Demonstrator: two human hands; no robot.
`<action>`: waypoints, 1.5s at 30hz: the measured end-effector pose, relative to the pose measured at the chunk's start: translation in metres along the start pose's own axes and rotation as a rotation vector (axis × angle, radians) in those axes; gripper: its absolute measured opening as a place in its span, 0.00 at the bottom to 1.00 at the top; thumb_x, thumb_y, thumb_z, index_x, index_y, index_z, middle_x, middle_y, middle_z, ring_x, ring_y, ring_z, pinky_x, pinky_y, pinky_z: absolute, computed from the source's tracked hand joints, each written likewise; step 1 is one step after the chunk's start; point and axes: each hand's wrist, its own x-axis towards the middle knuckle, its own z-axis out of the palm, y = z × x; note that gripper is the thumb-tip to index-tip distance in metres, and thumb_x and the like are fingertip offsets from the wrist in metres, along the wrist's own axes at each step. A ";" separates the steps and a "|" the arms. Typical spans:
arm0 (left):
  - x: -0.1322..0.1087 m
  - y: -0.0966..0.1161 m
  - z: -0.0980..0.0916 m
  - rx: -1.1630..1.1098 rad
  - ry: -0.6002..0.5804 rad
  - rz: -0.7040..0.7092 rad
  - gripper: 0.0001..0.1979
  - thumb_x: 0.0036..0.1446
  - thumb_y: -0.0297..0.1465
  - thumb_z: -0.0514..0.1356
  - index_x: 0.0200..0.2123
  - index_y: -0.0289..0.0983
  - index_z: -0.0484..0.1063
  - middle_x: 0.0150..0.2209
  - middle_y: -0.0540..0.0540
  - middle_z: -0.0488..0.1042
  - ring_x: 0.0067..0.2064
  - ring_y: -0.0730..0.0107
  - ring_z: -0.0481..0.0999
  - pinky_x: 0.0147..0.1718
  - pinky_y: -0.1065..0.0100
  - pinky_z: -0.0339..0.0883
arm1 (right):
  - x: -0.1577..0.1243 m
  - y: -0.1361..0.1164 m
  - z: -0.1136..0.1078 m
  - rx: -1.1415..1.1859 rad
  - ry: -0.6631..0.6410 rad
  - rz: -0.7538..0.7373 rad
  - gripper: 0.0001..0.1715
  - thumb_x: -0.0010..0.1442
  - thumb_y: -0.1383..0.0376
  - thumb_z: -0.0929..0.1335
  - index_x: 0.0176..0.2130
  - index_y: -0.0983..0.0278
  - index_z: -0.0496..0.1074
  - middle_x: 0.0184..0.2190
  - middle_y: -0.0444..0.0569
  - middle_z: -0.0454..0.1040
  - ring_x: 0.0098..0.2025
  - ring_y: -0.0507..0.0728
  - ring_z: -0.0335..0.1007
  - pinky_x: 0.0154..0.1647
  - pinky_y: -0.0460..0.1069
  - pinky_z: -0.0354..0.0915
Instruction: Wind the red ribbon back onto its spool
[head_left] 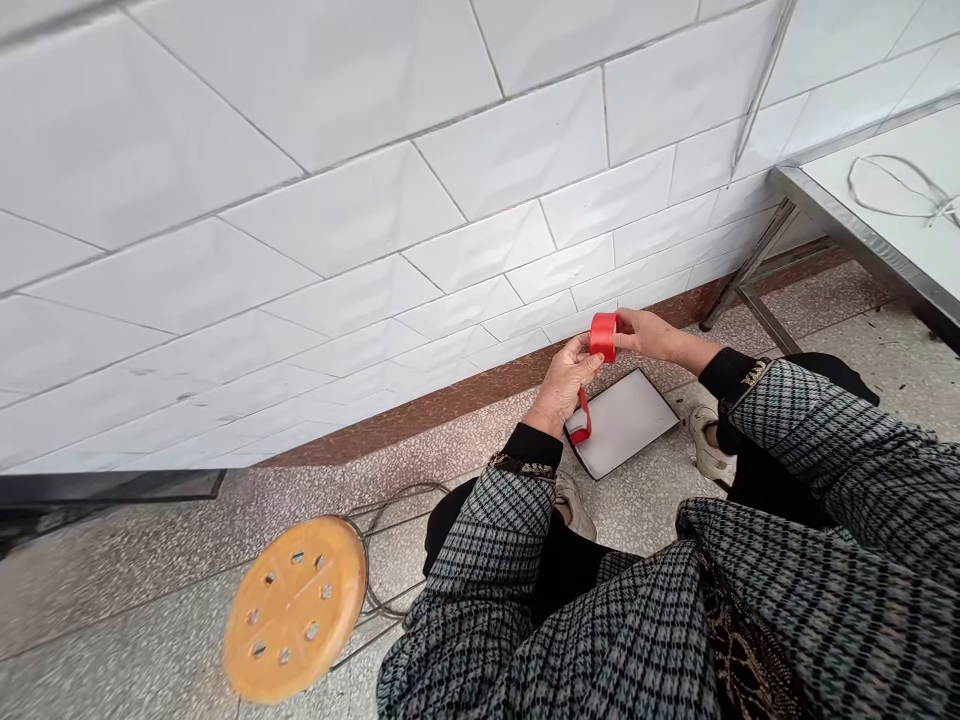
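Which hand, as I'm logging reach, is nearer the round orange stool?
Left. The left hand, holding the red tape roll, is above and right of the stool in the picture; the right hand, on the roll's right edge, is farther right.

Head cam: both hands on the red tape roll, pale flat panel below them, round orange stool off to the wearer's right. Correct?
No, one slip: the round orange stool is off to the wearer's left, as the head view shows. The left hand and right hand are both on the red tape roll, with the pale flat panel below them.
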 end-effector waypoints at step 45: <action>0.006 -0.004 -0.001 0.086 -0.107 0.034 0.41 0.50 0.44 0.76 0.64 0.34 0.72 0.20 0.61 0.66 0.18 0.82 0.56 0.26 0.69 0.67 | -0.012 -0.013 0.010 0.700 -0.189 0.529 0.16 0.75 0.63 0.65 0.37 0.65 0.77 0.29 0.53 0.80 0.29 0.54 0.75 0.30 0.47 0.75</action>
